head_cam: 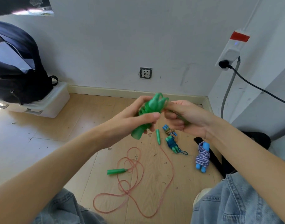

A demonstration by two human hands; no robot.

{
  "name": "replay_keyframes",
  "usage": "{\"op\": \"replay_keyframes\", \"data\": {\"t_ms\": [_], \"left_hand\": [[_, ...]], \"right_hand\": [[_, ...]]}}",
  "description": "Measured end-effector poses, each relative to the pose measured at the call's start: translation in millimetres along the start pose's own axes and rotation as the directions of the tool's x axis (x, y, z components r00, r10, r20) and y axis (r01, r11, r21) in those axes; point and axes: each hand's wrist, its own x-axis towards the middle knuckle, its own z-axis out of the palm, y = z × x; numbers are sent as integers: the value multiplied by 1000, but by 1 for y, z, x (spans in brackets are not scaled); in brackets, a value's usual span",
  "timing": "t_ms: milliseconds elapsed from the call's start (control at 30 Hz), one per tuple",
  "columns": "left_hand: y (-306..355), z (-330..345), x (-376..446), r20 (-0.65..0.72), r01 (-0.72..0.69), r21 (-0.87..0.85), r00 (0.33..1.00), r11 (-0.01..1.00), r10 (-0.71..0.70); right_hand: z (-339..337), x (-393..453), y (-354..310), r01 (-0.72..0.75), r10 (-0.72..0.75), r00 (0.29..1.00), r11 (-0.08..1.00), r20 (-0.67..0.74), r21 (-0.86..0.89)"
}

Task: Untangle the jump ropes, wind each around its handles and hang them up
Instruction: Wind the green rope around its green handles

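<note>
My left hand (pixel 135 113) grips a green jump rope (pixel 152 105), its cord wound around the green handles, held above the floor. My right hand (pixel 185 117) pinches a strand of the green cord beside the bundle. On the wooden floor below lies a loose pink rope (pixel 133 188) with two green handles (pixel 116 171), uncoiled in loops. To its right lie three wound ropes: a small blue-and-brown one (pixel 169 130), a teal one (pixel 171 143) and a blue-and-white striped one with blue handles (pixel 202 156).
A dark backpack (pixel 17 67) sits on a white storage box (pixel 46 104) at the left. A wall socket (pixel 145 73) is on the white wall; a power strip (pixel 230 50) with a black cable hangs at the right. My denim-clad knees (pixel 232 199) frame the bottom.
</note>
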Motion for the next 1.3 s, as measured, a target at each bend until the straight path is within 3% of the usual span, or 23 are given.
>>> {"op": "replay_keyframes", "data": {"t_ms": [100,167,200,267,400,567,867,933,1033,1133,1233,1300], "left_hand": [[1,-7,4,-57,35,-203,997,978,-48],[0,-12,6,-160,103,-271,976,957,-151],[-2,-14,7,-207,134,-284,958,949,-197],[-6,-16,8,-273,191,-234,928,953,-252],[-17,-13,11,-326,261,-84,905,962,-274],[-22,-15,13,-351,296,-29,891,955,-287],[-29,-11,17,-386,316,-49,869,948,-309],[-30,-10,17,-399,322,-4,868,947,-297],[-33,-12,16,-465,321,38,844,946,-268],[-38,-13,14,-514,334,32,814,942,-271],[-42,-9,14,-471,385,56,824,921,-315],[-42,-5,14,-421,400,8,833,916,-360]], "right_hand": [[-2,-3,-2,24,-25,999,999,-42,-32],[4,-3,-2,116,-166,974,950,-155,-289],[7,-2,-1,155,-272,943,866,-189,-476],[16,0,4,203,-424,889,701,-171,-684],[24,3,10,182,-518,823,630,-233,-755],[17,3,9,131,-353,863,847,-362,-515],[5,16,20,140,-261,829,953,-495,-268],[0,18,23,101,-241,819,954,-520,-283],[-6,17,26,-38,-87,874,968,-478,-247],[-4,15,25,-168,61,935,944,-349,-284],[4,17,22,-35,-63,955,947,-291,-318],[9,18,21,84,-153,951,965,-270,-248]]}}
